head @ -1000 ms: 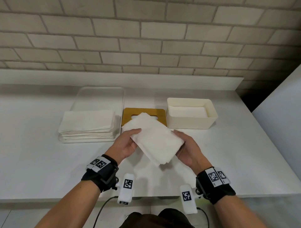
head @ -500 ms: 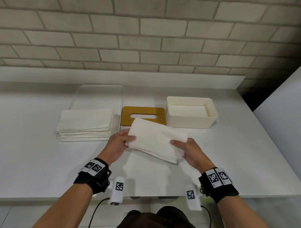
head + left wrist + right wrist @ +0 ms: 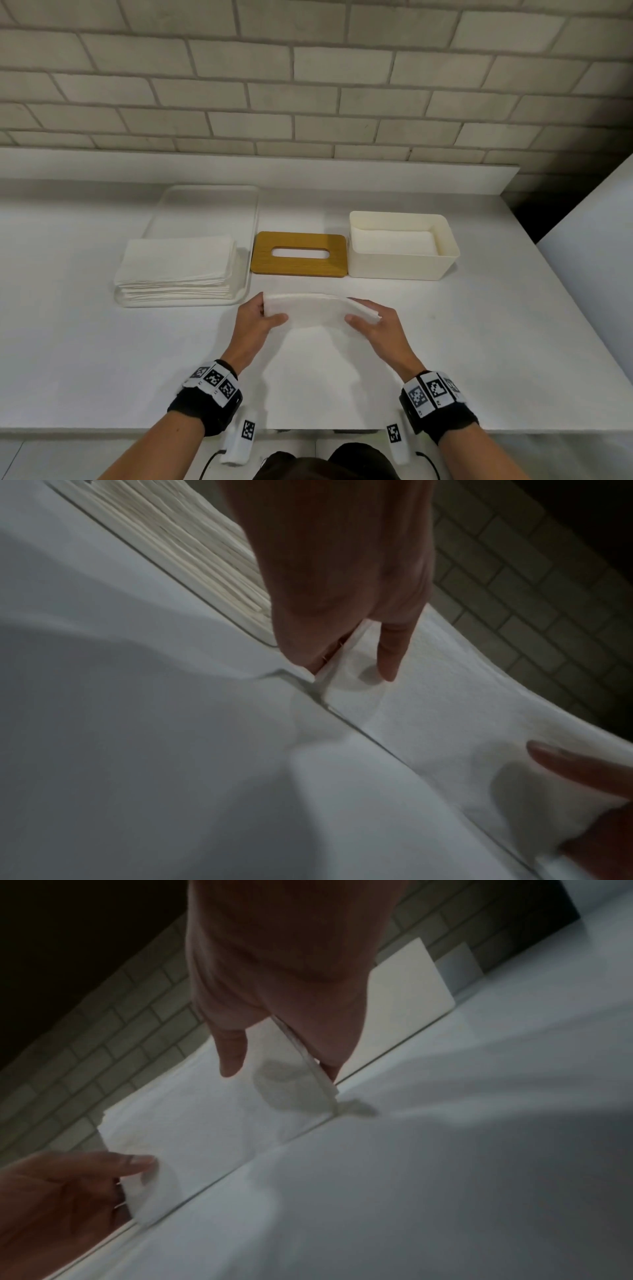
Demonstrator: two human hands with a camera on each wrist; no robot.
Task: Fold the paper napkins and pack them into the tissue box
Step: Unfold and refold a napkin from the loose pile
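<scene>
A thin bundle of folded napkins (image 3: 320, 310) is held on edge against the counter (image 3: 102, 359), near of the wooden lid (image 3: 298, 254). Its left end is pinched by the left hand (image 3: 255, 320), its right end by the right hand (image 3: 373, 323), thumbs in front. The bundle is bowed upward in the middle, so layers could be splayed or creased if squeezed harder. The open tissue box (image 3: 402, 265) stands far right; loose sheets may be caught on its rim.

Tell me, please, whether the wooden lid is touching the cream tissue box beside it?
Cannot tell. In the head view the wooden lid lies right against the tissue box, with no visible gap, but actual contact is not plain; neither wrist view shows the lid.
</scene>
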